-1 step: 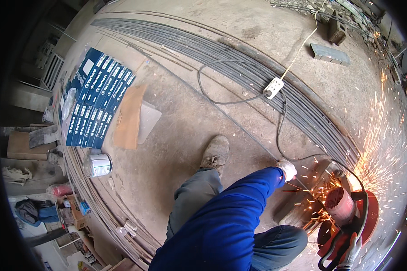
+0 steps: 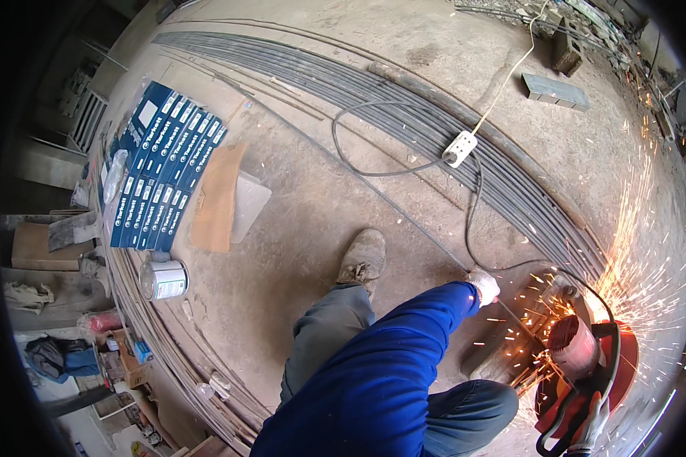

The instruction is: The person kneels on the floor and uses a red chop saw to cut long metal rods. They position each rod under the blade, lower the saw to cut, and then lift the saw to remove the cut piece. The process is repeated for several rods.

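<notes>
My left hand [image 2: 483,287], in a white glove, is closed round a long thin steel rebar [image 2: 404,210]. The rebar runs back across the floor toward the far left, and its near end goes in at the cut-off saw [image 2: 574,347]. The saw is red, with a round guard and a black handle. Orange sparks fly from it toward the far right and around its base. My right hand [image 2: 593,426], also gloved, is wrapped round the saw's handle at the lower right, its fingers partly hidden. Sparks and the motor hide the cutting point.
A bundle of steel rods [image 2: 320,72] crosses the floor behind. On it lies a white power strip [image 2: 460,148] with a dark cord looping to the saw. Stacked blue boxes [image 2: 156,171], cardboard [image 2: 217,202] and a metal can [image 2: 165,280] are at left. A grey block [image 2: 555,91] lies far right.
The spray of sparks has shifted slightly in shape. Both hands, the rebar and the saw show no visible movement.
</notes>
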The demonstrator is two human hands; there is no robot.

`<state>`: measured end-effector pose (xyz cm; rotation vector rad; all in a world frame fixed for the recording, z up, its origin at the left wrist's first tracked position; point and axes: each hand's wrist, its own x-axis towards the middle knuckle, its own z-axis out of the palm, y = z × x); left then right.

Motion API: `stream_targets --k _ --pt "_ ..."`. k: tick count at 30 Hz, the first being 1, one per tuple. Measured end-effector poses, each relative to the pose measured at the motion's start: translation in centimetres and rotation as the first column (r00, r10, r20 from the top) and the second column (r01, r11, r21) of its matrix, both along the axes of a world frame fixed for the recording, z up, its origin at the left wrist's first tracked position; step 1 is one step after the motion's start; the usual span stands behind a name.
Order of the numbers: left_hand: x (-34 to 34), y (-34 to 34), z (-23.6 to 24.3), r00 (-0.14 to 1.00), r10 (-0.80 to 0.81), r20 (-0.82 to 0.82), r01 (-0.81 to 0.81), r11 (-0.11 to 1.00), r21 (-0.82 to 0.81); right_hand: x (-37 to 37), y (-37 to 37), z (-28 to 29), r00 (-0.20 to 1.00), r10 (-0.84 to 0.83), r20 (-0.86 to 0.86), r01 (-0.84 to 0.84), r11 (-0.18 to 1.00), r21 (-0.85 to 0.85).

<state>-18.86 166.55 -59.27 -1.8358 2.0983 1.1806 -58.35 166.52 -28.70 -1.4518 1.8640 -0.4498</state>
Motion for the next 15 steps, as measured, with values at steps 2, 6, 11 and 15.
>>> stream_targets --k 2,6,11,15 --pt "-0.1 0.0 -0.2 1.0 -0.004 0.007 0.004 1.0 -0.003 -1.3 -0.3 -1.0 0.995 -0.024 0.097 0.025 1.0 -0.013" --pt "0.0 0.0 -0.3 1.0 -0.003 -0.017 0.003 0.999 -0.032 -2.3 -0.2 -1.7 0.99 -0.038 0.138 0.039 0.999 -0.008" --pt "0.2 0.0 0.0 0.999 0.009 -0.03 -0.01 0.999 -0.036 -2.5 0.0 -1.7 0.993 0.021 0.116 -0.017 0.999 -0.037" --pt "0.2 0.0 0.1 1.0 0.002 -0.026 -0.003 0.999 -0.034 -4.0 -0.3 -3.0 0.99 0.042 0.131 -0.024 0.99 -0.139"
